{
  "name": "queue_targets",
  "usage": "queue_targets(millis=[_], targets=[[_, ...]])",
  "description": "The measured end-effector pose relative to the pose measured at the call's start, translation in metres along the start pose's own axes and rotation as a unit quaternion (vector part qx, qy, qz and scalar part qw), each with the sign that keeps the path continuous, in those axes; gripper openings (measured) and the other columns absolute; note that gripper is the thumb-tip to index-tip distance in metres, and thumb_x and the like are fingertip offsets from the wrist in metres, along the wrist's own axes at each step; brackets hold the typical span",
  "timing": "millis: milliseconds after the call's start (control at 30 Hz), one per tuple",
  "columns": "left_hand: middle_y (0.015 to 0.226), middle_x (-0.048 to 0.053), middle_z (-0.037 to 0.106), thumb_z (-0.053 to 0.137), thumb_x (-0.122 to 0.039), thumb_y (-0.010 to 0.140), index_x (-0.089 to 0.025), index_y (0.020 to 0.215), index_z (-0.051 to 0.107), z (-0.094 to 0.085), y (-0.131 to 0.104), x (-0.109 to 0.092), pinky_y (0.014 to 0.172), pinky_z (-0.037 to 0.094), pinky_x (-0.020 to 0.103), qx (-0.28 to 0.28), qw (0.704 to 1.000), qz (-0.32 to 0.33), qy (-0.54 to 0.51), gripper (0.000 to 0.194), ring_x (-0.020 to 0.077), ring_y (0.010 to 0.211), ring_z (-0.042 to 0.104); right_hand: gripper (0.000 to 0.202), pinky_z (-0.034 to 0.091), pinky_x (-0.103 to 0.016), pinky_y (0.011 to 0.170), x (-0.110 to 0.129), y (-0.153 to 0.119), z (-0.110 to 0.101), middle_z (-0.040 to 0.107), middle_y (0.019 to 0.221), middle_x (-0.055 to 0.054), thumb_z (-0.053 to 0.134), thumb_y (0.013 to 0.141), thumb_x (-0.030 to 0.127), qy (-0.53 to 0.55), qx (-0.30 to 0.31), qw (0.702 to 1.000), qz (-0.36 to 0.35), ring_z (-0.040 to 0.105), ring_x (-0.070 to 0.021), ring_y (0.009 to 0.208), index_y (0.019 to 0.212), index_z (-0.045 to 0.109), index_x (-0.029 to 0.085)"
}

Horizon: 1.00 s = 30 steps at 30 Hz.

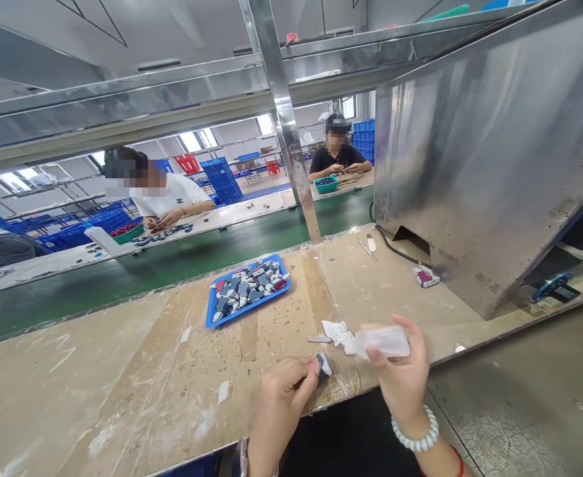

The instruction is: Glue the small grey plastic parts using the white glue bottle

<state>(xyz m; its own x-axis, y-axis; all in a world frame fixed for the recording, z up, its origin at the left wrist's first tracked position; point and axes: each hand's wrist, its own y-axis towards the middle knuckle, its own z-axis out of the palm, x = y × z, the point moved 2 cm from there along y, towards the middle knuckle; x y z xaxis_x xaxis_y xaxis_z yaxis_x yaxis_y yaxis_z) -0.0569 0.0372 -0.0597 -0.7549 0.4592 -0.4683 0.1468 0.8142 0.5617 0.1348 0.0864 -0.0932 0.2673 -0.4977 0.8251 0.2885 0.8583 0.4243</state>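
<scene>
Left hand pinches 1 small dark part; right hand grips a clear bottle — tray at 11 o'clock remains piled with parts.

left hand: small dark part mostly covered by fingers, type unreadable
forearms: cut off at near edge
blue tray: pieces too small to identify
</scene>
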Motion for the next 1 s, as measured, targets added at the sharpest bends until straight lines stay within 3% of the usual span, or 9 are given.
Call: queue_targets(millis=[133,300,467,600,700,800,900,933,1000], targets=[[0.101,0.005,0.078,0.059,-0.032,0.102,-0.024,0.103,0.074,0.001,-0.013,-0.005,0.082,0.065,0.037,0.012,0.998,0.029,0.05,0.017,0.0255,0.1,0.074,0.053,0.061,-0.029,0.089,0.006,0.013,-0.008,0.07,0.114,-0.003,0.092,0.07,0.036,0.092,-0.02,0.978,0.186,0.074,-0.0195,0.1,0.102,0.053,0.025],[0.111,0.007,0.075,0.06,-0.026,0.101,-0.023,0.126,0.066,0.007,-0.033,0.001,0.089,0.065,0.04,-0.001,0.995,0.028,0.092,0.026,0.0279,0.111,0.071,0.054,0.061,-0.031,0.076,0.007,0.029,-0.028,0.071,0.099,-0.006,0.084,0.075,0.053,0.084,0.012,0.97,0.227,0.071,-0.0207,0.085,0.107,0.055,0.022],[0.109,0.007,0.074,0.055,-0.019,0.103,-0.022,0.125,0.064,0.01,-0.032,0.0,0.088,0.063,0.034,-0.027,0.995,0.038,0.088,0.024,0.0242,0.104,0.071,0.056,0.057,-0.035,0.084,-0.002,0.038,-0.04,0.073,0.103,-0.009,0.067,0.088,0.063,-0.001,0.004,0.981,0.195,0.071,-0.0216,0.089,0.121,0.051,0.022],[0.103,0.007,0.071,0.049,-0.016,0.105,-0.019,0.124,0.062,0.003,-0.027,-0.012,0.08,0.06,0.03,-0.053,0.995,0.015,0.081,0.023,0.0213,0.095,0.069,0.082,0.052,-0.044,0.097,-0.011,0.046,-0.044,0.068,0.123,-0.012,0.086,0.073,0.054,-0.114,0.031,0.981,0.155,0.069,-0.0279,0.107,0.138,0.044,0.025],[0.101,0.007,0.069,0.047,-0.016,0.106,-0.019,0.119,0.062,-0.002,-0.025,-0.025,0.08,0.057,0.029,-0.065,0.995,0.011,0.074,0.02,0.0202,0.094,0.067,0.078,0.047,-0.056,0.1,-0.019,0.05,-0.049,0.068,0.12,-0.014,0.085,0.071,0.055,-0.245,0.051,0.959,0.133,0.066,-0.0346,0.109,0.134,0.053,0.022],[0.096,0.006,0.069,0.044,-0.015,0.107,-0.018,0.113,0.062,-0.007,-0.023,-0.041,0.079,0.055,0.027,-0.09,0.993,0.031,0.07,0.02,0.0186,0.09,0.066,0.083,0.04,-0.063,0.104,-0.021,0.051,-0.052,0.063,0.127,-0.017,0.085,0.07,0.055,-0.285,0.071,0.946,0.139,0.061,-0.0389,0.115,0.138,0.052,0.021],[0.089,0.007,0.07,0.042,-0.016,0.108,-0.015,0.106,0.062,-0.012,-0.021,-0.059,0.078,0.055,0.028,-0.14,0.983,0.076,0.091,0.021,0.018,0.086,0.066,0.094,0.04,-0.057,0.108,-0.006,0.04,-0.051,0.036,0.151,-0.021,0.082,0.075,0.056,-0.272,0.032,0.961,0.025,0.051,-0.036,0.128,0.15,0.037,0.022],[0.087,0.007,0.07,0.042,-0.018,0.109,-0.014,0.105,0.063,-0.014,-0.021,-0.065,0.079,0.056,0.028,-0.151,0.979,0.088,0.101,0.022,0.0182,0.086,0.066,0.085,0.041,-0.053,0.109,0.003,0.032,-0.05,0.034,0.15,-0.019,0.078,0.08,0.054,-0.255,-0.007,0.966,-0.039,0.05,-0.0332,0.128,0.148,0.039,0.023],[0.084,0.007,0.071,0.041,-0.022,0.11,-0.014,0.102,0.064,-0.016,-0.021,-0.074,0.08,0.057,0.029,-0.162,0.975,0.104,0.11,0.025,0.0184,0.087,0.068,0.052,0.045,-0.044,0.104,0.021,0.008,-0.045,0.047,0.134,-0.014,0.069,0.091,0.051,-0.2,-0.061,0.971,-0.118,0.055,-0.026,0.118,0.133,0.053,0.024]])
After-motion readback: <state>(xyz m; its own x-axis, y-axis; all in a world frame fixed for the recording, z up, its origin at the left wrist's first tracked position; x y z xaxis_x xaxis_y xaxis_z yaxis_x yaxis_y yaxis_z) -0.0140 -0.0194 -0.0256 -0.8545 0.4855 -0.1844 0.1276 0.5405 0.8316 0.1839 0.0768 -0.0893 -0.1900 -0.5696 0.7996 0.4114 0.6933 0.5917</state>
